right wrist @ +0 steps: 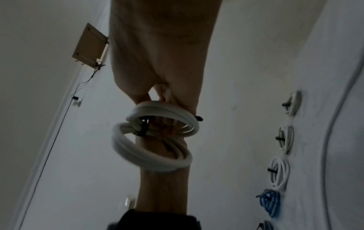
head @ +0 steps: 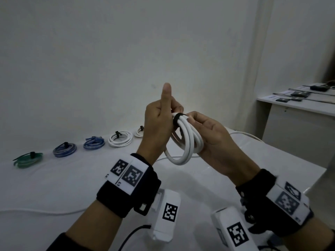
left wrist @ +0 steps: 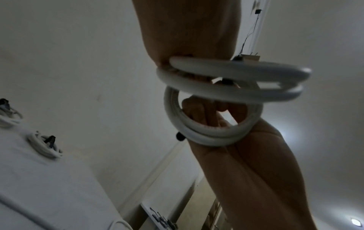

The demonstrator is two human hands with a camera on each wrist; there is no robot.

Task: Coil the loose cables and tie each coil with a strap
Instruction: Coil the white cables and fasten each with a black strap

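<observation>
While both hands hold thick white cable coil, black strap needs cinching: left hand gripping bundle, right hand pinching strap end beside left fingers.

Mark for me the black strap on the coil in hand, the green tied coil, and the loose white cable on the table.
black strap (head: 178,117), head view, band over the coil's top.
green tied coil (head: 27,161), head view, middle of its loops.
loose white cable (head: 248,134), head view, run right of the hands.

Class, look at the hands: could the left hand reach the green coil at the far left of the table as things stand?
Probably not yet: the left hand grips the white coil, though nothing blocks the green coil.
</observation>
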